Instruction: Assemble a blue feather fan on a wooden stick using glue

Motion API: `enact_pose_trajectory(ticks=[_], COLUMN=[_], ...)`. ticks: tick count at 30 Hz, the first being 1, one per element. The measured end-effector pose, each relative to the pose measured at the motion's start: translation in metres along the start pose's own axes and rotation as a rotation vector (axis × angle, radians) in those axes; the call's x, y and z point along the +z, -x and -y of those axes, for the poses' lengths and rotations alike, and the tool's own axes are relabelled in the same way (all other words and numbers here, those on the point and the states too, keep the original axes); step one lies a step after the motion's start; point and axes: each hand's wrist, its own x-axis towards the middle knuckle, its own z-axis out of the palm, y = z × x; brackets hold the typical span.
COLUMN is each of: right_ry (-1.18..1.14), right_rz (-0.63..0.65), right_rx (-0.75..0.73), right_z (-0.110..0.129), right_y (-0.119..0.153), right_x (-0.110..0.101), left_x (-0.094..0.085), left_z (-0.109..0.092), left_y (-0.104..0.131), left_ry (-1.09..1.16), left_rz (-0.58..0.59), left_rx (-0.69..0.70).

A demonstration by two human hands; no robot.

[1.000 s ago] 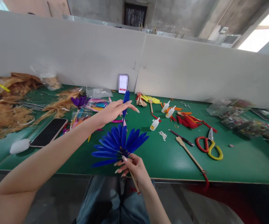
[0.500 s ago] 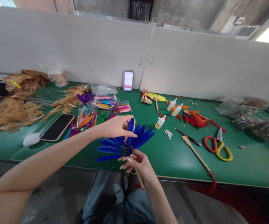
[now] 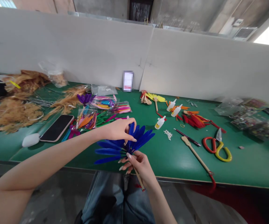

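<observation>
The blue fan (image 3: 106, 151) is hanging above the near edge of the green table (image 3: 172, 161), its stick (image 3: 139, 181) pointing down toward the lap (image 3: 118, 199). The right hand (image 3: 138, 163) is gripping the stick where the feather roots are meeting, thumb pressing on top, fingers curling beneath. The left hand (image 3: 120, 129) is pinching one upright feather (image 3: 131, 127) narrowly between thumb and fingers; whether its lower end is touching the roots, I cannot tell.

If the right thumb were slackening, the roots could be slipping and the fan losing its spread. The left hand is covering some feathers, so a crooked one could be going unseen, and too hard a pinch could be creasing the vane. Farther out, a white bottle (image 3: 160, 123) and white bits (image 3: 168, 134) are sitting loose; a careless swing could be scattering them.
</observation>
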Motion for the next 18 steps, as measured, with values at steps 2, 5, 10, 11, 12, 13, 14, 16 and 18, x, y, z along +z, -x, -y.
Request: enact_pose_trajectory(ticks=[2,5,10,11,12,13,14,16,18], right_ry=[-0.004,-0.009,-0.009,-0.010,-0.010,-0.010,-0.009,-0.004,0.002], right_rz=[0.002,-0.006,-0.020,-0.021,-0.020,-0.018,-0.016,-0.013,-0.015], right_rx=[0.001,-0.004,-0.017,-0.021,-0.025,-0.028,-0.028,-0.025,-0.021], right_z=[0.000,0.000,-0.004,-0.005,-0.006,-0.007,-0.007,-0.008,-0.008], right_y=[0.000,-0.001,-0.002,-0.003,-0.003,-0.003,-0.003,-0.003,-0.003], right_x=[0.000,0.001,0.001,0.001,0.000,0.000,-0.001,-0.001,0.000], left_x=[0.001,0.003,0.000,-0.002,-0.004,-0.006,-0.009,-0.014,-0.018], left_z=[0.001,0.003,0.001,0.000,-0.001,-0.002,-0.003,-0.002,0.000], left_y=[0.000,-0.001,0.001,0.002,0.002,0.002,0.002,0.001,0.000], left_ry=[-0.026,-0.117,-0.179,-0.178,-0.187,-0.210,-0.248,-0.359,-0.465], left_rz=[-0.011,-0.043,-0.140,-0.171,-0.208,-0.250,-0.294,-0.362,-0.373], left_rx=[-0.001,0.013,0.064,0.069,0.075,0.082,0.092,0.139,0.216])
